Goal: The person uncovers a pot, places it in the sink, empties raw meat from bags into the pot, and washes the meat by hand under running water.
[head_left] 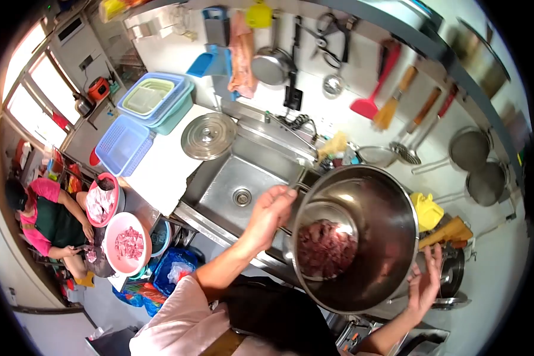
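A deep stainless steel pot (391,237) is tilted in front of me, its mouth facing the camera. Dark red chunks of raw meat (326,249) lie inside against the bottom. My left hand (273,213) is closed around the pot's side handle, beside the sink (219,178). Beyond the opposite rim, my right hand (424,288) has its fingers apart and holds nothing. Whether it touches the pot's outer wall I cannot tell.
A steel lid (208,136) lies on the white counter (169,157) near blue plastic baskets (124,145). Utensils hang on the wall, including a red spatula (371,104). At left a seated person (47,213) works beside a pink basin (127,270) holding meat pieces.
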Available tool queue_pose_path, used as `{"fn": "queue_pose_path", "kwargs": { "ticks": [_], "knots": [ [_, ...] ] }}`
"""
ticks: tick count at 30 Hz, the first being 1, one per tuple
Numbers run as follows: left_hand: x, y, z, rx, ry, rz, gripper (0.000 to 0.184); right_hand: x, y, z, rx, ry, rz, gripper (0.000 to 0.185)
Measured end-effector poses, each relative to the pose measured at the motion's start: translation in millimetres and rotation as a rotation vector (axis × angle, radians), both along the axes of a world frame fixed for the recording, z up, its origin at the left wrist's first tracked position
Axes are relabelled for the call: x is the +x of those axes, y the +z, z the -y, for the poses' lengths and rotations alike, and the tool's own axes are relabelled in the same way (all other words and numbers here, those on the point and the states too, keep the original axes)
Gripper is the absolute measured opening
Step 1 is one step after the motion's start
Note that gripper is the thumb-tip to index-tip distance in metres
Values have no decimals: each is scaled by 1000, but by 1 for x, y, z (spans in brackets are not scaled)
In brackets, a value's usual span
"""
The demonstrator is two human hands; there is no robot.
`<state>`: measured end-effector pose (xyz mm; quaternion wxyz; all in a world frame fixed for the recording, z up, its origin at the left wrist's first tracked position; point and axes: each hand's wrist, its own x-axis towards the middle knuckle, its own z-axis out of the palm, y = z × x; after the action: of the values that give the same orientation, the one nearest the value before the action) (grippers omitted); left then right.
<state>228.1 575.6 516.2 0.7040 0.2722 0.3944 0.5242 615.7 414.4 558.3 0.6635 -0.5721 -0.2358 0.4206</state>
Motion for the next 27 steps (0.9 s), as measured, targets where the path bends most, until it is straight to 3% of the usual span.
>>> {"fn": "queue_pose_path", "kwargs": {
  "ticks": [4, 7, 12, 16, 18, 20, 22, 24, 27],
  "knots": [
    [-127, -10, -28, 131, 178, -72, 20, -110, -13, -90, -6, 154, -106, 75],
    [-204, -24, -40, 28, 341, -106, 25, -190, -30, -169, -72, 238, -111, 68],
    [-291, -120, -63, -58, 520, -287, 33, -285, -109, -288, -185, 304, -46, 67],
    [-319, -204, -72, -120, 550, -360, 37, -331, -168, -349, -272, 396, -17, 62],
    [-327, -265, -76, -209, 502, -408, 47, -340, -210, -374, -317, 433, -2, 55],
    [-333, -319, -80, -304, 429, -454, 53, -354, -224, -383, -452, 488, 27, 38],
    [-329, -340, -78, -376, 348, -509, 68, -345, -281, -401, -501, 496, 84, 44],
    [-322, -367, -77, -490, 259, -534, 74, -327, -357, -418, -382, 441, 254, 67],
    [-312, -369, -72, -540, 227, -577, 83, -333, -363, -412, -423, 440, 124, 69]
  ]
}}
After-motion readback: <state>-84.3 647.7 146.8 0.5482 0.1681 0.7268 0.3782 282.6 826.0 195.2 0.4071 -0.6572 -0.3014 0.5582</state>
